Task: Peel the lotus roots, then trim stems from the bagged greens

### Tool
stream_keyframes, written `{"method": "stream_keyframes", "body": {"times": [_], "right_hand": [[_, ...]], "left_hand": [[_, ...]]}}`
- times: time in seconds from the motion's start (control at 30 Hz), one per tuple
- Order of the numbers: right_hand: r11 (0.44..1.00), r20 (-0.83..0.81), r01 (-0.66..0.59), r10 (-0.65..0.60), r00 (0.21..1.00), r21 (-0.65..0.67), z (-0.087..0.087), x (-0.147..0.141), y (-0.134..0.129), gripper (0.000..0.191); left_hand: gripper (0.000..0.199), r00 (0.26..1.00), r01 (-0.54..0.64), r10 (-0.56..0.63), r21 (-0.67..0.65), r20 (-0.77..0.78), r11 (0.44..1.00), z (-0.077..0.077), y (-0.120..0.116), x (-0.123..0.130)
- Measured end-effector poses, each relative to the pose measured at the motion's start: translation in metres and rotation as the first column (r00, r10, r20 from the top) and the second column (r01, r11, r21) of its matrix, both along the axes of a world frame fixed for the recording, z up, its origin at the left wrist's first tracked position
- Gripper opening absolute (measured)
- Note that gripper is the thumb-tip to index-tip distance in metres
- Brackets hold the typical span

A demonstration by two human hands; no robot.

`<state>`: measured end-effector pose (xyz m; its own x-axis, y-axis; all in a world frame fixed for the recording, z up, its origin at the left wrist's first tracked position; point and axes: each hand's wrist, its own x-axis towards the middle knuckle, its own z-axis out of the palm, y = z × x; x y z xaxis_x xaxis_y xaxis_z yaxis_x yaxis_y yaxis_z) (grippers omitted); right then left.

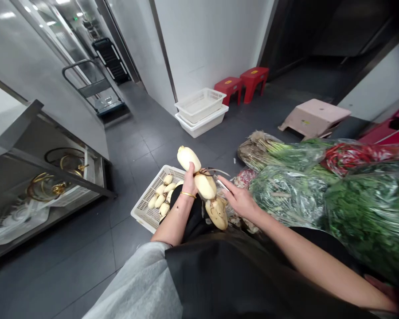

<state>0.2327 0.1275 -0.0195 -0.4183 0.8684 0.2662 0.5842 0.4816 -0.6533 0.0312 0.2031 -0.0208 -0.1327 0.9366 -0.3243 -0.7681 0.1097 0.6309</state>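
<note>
My left hand, with a gold bangle at its wrist, is closed round a lotus root of three joined segments. The upper segments look pale and smooth; the lowest is browner and speckled. Dark strands and a thin pale shoot stick out at the upper joint. To the right of that joint, my right hand grips a slim, pale knife-like tool. Its tip is close to the root; contact is hard to make out. Below and left of my left hand, a white plastic basket holds several pale lotus root pieces.
Bagged green vegetables and red chillies lie at right. Beyond are stacked white baskets, red stools and a pink stool. A metal shelf unit and a trolley stand left.
</note>
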Motion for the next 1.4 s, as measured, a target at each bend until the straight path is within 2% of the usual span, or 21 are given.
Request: {"method": "stream_keyframes", "body": {"times": [0.07,0.17,0.23,0.3,0.4,0.47,0.53,0.6,0.67,0.73,0.87,0.97,1.03,1.1,1.17,1.23,1.33,1.4], "right_hand": [[1.000,-0.030,-0.025,0.025,0.999,-0.009,-0.007,0.000,-0.005,0.052],[0.992,-0.002,-0.124,0.124,0.992,-0.020,-0.031,0.031,-0.036,0.051],[0.991,0.034,-0.125,0.126,0.991,-0.038,-0.037,0.051,-0.047,0.051],[0.997,0.044,-0.068,0.069,0.997,-0.027,-0.028,0.051,-0.038,0.051],[1.000,0.034,-0.004,0.003,0.999,0.022,-0.009,0.022,-0.006,0.051],[0.998,0.028,-0.018,0.017,0.999,0.062,-0.008,0.010,0.001,0.052],[0.994,0.042,-0.072,0.069,0.997,0.086,-0.019,0.018,-0.011,0.053],[0.989,0.077,-0.127,0.121,0.990,0.074,-0.032,0.041,-0.032,0.055],[0.990,0.095,-0.126,0.119,0.988,0.068,-0.034,0.061,-0.044,0.056],[0.993,0.095,-0.073,0.064,0.993,0.097,-0.022,0.061,-0.036,0.055],[0.987,0.115,-0.053,0.036,0.993,0.149,0.006,0.017,0.000,0.050],[0.981,0.111,-0.120,0.104,0.988,0.155,-0.004,0.013,-0.007,0.052],[0.973,0.133,-0.182,0.163,0.978,0.143,-0.020,0.033,-0.025,0.052],[0.968,0.167,-0.207,0.182,0.969,0.144,-0.027,0.053,-0.036,0.053],[0.962,0.194,-0.181,0.142,0.971,0.203,-0.021,0.060,-0.030,0.053],[0.935,0.221,-0.187,0.123,0.967,0.300,-0.006,0.051,-0.009,0.052],[0.860,0.279,-0.319,0.217,0.935,0.400,0.012,0.035,0.024,0.049],[0.829,0.320,-0.361,0.235,0.918,0.426,0.012,0.037,0.033,0.048]], "left_hand": [[0.057,1.000,-0.010,0.009,0.030,0.012,0.999,0.002,0.001,0.001],[0.056,0.997,-0.066,0.065,0.028,0.043,0.997,0.002,0.000,-0.006],[0.055,0.996,-0.066,0.065,0.014,0.056,0.998,0.001,-0.001,-0.008],[0.054,0.997,-0.025,0.025,0.013,0.068,1.000,0.000,-0.002,-0.005],[0.053,0.995,-0.028,0.027,0.012,0.092,1.000,0.000,-0.001,0.005],[0.054,0.993,-0.035,0.034,0.002,0.112,0.999,0.000,0.001,0.007],[0.057,0.993,-0.024,0.025,-0.006,0.112,1.000,0.001,0.002,0.004],[0.060,0.995,-0.028,0.028,-0.001,0.098,1.000,0.001,0.001,-0.002],[0.062,0.996,-0.034,0.034,-0.003,0.085,0.999,0.002,-0.001,-0.006],[0.063,0.996,0.001,-0.001,-0.008,0.085,1.000,0.003,-0.003,-0.006],[0.061,0.993,-0.015,0.016,-0.006,0.118,1.000,0.006,-0.003,0.004],[0.061,0.990,-0.065,0.064,0.003,0.127,0.998,0.005,-0.001,0.003],[0.062,0.993,-0.060,0.057,0.026,0.108,0.998,0.002,0.000,-0.002],[0.063,0.996,-0.019,0.015,0.049,0.084,0.999,0.002,0.001,-0.006],[0.065,0.996,0.062,-0.067,0.071,0.065,0.996,0.004,0.002,-0.008],[0.066,0.987,0.145,-0.150,0.089,0.053,0.985,0.008,0.002,-0.006],[0.068,0.972,0.222,-0.227,0.082,0.056,0.972,0.014,-0.001,0.002],[0.068,0.964,0.258,-0.261,0.054,0.057,0.965,0.013,-0.004,0.010]]}}
